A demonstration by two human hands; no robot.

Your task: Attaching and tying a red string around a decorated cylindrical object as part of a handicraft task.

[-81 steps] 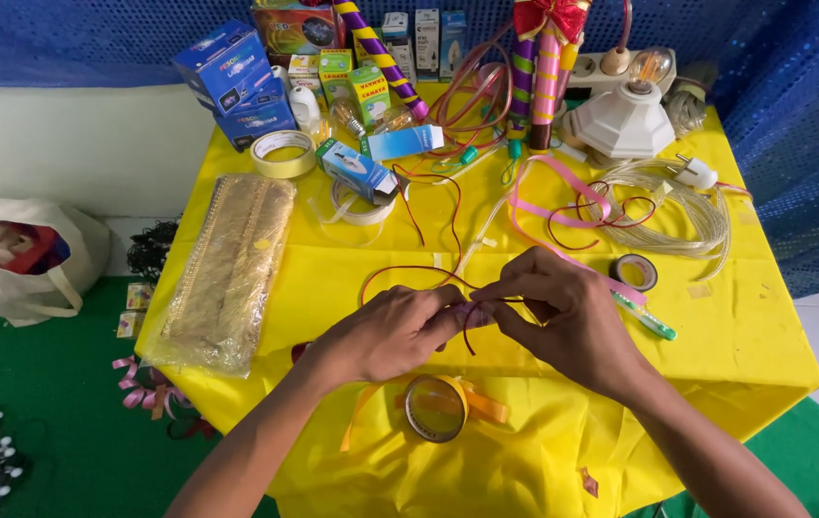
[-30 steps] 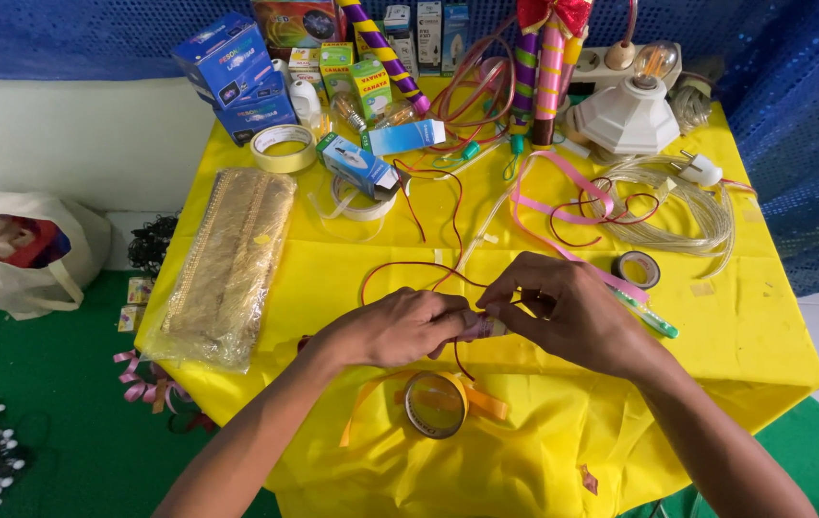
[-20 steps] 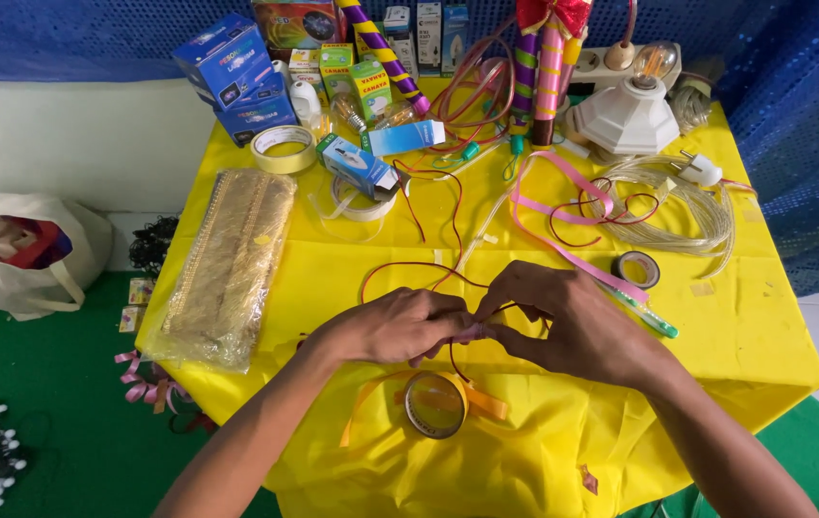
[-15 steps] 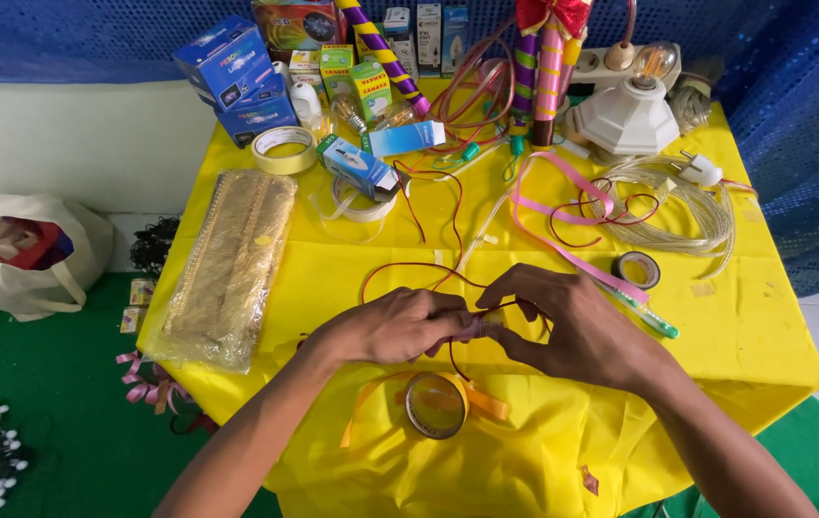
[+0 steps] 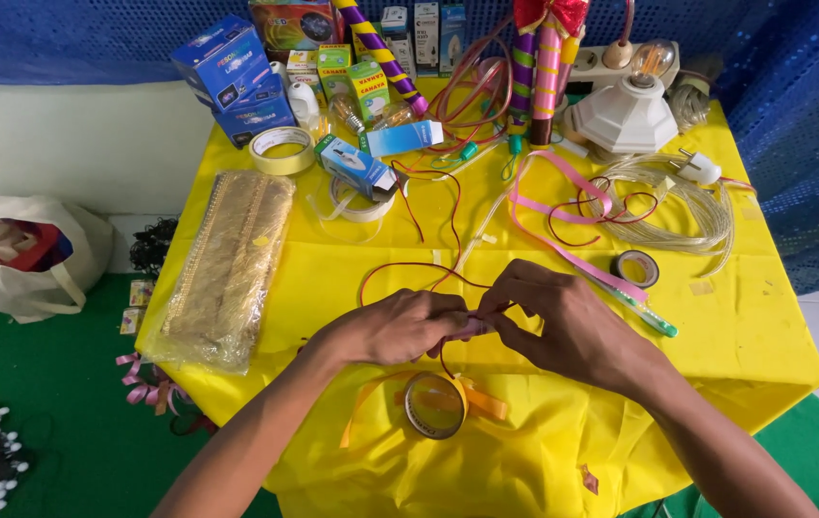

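Little shift vs. 0.5 s ago: left hand point(image 5: 400, 326) & right hand point(image 5: 558, 326) still together, fingertips pinching thin red wire point(image 5: 409, 270) w/ small pink piece, above yellow tablecloth point(image 5: 764, 326). Near edge: orange ribbon roll point(image 5: 435, 405). Right: black tape roll point(image 5: 637, 269).

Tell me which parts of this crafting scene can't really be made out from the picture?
Head view:
- The small pink piece pinched between the left hand and right hand: fingers cover most of it.
- The red wire: its end vanishes under the hands.
- The boxes at the back: cut off by the top edge.
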